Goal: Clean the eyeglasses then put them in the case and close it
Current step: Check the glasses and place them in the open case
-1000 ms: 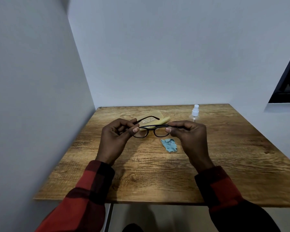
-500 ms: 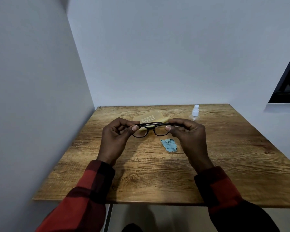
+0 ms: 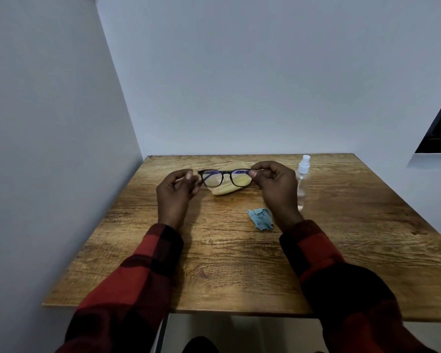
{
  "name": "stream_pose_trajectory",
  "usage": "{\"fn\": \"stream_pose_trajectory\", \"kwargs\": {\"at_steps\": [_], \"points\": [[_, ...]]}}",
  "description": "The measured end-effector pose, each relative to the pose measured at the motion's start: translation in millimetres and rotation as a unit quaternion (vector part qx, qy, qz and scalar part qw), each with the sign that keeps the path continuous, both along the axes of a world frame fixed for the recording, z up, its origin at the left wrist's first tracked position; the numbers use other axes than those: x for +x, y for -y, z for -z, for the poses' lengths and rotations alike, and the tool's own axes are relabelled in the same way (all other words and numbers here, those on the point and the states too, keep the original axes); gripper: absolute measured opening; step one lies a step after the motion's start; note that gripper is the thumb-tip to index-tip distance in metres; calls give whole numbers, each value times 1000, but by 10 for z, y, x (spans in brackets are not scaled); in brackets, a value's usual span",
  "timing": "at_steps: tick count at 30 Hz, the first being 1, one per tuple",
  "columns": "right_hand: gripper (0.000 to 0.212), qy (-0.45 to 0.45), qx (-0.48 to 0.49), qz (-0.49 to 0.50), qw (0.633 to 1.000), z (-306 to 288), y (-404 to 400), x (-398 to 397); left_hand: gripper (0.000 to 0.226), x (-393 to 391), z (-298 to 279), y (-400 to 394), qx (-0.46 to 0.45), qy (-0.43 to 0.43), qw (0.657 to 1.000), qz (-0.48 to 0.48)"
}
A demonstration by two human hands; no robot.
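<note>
I have the table [image 3: 239, 263] filling the lower middle of the frame, its far edge against the wall. Both sleeves come up from the bottom corners toward the centre. My left hand [image 3: 175, 193] and right hand [image 3: 274, 186] are raised just above centre, each pinching one end of the glasses [image 3: 225, 177], so the frame is grasped at both sides and held off the wood with the lenses facing me. Directly behind the glasses, partly seen through the lenses, lies the tan case [image 3: 225, 191]; I can't tell from this angle whether it lies open or closed. The bottle [image 3: 303, 182] stands upright just right of my right hand, near the far edge. The small blue cloth [image 3: 261, 219] lies crumpled on the wood below my right hand, touched by neither hand.

As I judge it, the glasses are not yet in the case and the case is not yet closed. Whether the cleaning is done I cannot read off the lenses; with cloth and bottle both set down, it is either finished or not begun.
</note>
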State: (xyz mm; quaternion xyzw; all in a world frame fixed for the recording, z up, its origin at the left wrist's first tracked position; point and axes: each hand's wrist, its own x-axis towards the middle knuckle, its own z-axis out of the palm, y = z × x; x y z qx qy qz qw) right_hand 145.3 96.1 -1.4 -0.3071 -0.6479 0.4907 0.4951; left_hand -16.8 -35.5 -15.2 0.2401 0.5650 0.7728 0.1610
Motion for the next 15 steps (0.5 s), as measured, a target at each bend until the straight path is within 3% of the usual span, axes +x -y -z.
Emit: {"fn": "stream_pose_trajectory", "kwargs": {"at_steps": [4,7,10,15], "points": [[6,-9,-20,18,1000,47,-83,-88,13,21,214,-92,-64,51,997,-14],[8,-7,-33,22,999,93,-121,-110,11,69,301,-168,-119,0,993,23],[8,-12,-40,33,999,120,-164,-117,27,122,235,-246,-171,-30,985,21],[4,-25,-65,31,997,141,-159,-122,49,114,201,-343,-273,-173,946,18]]}}
